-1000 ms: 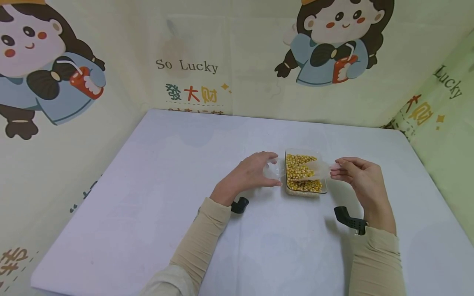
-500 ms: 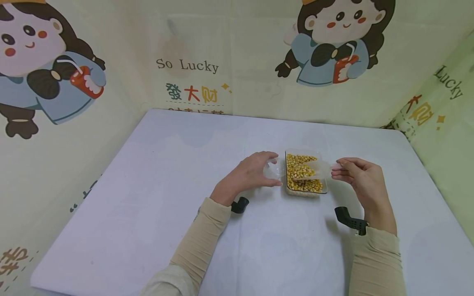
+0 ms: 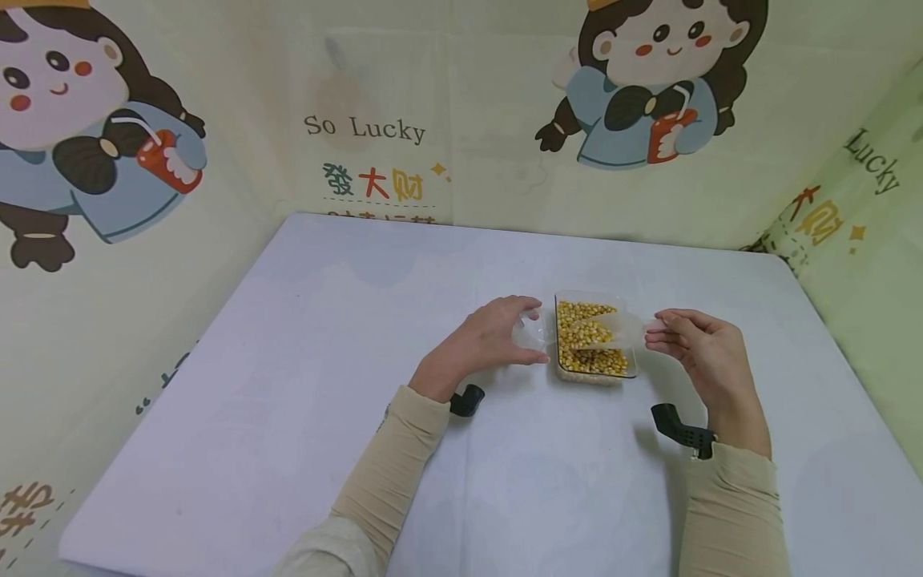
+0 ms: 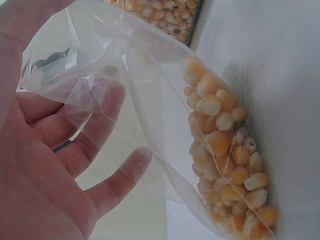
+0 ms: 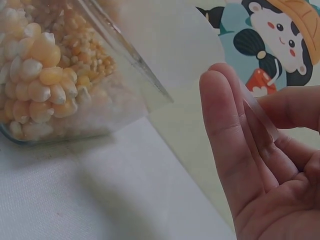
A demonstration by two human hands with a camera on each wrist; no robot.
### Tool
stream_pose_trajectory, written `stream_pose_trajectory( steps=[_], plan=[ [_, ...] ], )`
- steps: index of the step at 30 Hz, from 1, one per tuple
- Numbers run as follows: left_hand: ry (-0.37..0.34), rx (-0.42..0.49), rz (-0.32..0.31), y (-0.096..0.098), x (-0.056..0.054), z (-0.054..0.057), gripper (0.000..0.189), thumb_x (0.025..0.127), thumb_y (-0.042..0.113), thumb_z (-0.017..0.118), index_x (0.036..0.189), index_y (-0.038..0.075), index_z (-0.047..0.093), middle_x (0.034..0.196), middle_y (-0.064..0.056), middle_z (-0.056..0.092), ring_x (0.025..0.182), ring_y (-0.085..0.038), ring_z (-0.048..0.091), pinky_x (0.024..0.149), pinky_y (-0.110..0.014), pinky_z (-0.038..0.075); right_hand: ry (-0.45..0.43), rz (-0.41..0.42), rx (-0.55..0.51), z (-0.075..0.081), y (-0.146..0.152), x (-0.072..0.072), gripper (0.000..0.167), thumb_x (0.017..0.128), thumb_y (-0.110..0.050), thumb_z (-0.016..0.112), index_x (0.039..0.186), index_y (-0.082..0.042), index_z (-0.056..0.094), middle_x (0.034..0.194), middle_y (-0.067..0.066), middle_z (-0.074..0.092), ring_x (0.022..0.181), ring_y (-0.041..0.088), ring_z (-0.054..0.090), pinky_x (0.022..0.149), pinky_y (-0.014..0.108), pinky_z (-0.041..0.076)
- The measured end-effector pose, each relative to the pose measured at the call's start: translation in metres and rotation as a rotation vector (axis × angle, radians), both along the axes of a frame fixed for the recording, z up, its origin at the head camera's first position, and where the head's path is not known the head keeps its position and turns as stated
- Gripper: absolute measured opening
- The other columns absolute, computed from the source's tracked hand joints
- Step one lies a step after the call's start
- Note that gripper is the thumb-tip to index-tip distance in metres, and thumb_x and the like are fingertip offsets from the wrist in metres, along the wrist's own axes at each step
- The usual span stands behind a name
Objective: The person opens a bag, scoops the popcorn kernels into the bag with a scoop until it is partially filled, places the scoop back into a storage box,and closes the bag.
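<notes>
A clear box filled with yellow corn kernels stands on the table between the hands. My right hand pinches the handle of a translucent white scoop, whose blade lies over the box with kernels on it. In the right wrist view, the handle sits between thumb and fingers. To the left of the box, my left hand curves its spread thumb and fingers round a clear plastic bag. The left wrist view shows fingers through the film, and corn kernels gathered in the bag's lower part.
The white table reaches back to a printed cloth wall with cartoon figures. A similar cloth closes the right side. Each wrist carries a small black camera mount, the left one just below the hand.
</notes>
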State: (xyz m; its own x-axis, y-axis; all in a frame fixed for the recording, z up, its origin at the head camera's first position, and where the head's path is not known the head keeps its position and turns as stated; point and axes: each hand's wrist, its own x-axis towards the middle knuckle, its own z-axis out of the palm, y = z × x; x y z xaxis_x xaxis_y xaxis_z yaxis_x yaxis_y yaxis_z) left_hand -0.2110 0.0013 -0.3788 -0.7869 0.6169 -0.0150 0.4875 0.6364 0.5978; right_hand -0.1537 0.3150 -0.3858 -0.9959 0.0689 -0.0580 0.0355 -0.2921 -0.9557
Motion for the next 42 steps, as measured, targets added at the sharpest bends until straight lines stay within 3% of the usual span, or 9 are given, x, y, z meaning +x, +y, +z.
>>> stream_pose_trajectory(
  steps=[29, 42],
  plan=[
    [0.010, 0.004, -0.006, 0.001, 0.000, -0.001, 0.080, 0.082, 0.048, 0.077, 0.147, 0.015, 0.044, 0.132, 0.003, 0.061, 0.131, -0.018, 0.050, 0.108, -0.037, 0.043, 0.000, -0.024, -0.092, 0.003, 0.001, 0.000, 0.014, 0.095, -0.008, 0.065, 0.100, 0.004, 0.070, 0.083, 0.012, 0.076, 0.072, 0.020, 0.075, 0.070, 0.031, 0.060],
    [-0.008, -0.010, 0.010, 0.001, 0.000, 0.000, 0.082, 0.081, 0.049, 0.078, 0.148, 0.016, 0.043, 0.132, 0.004, 0.060, 0.131, -0.017, 0.050, 0.108, -0.036, 0.044, 0.017, -0.046, -0.044, 0.013, -0.009, 0.001, 0.016, 0.094, -0.011, 0.067, 0.101, 0.003, 0.070, 0.083, 0.010, 0.076, 0.072, 0.019, 0.075, 0.071, 0.030, 0.060]
  ],
)
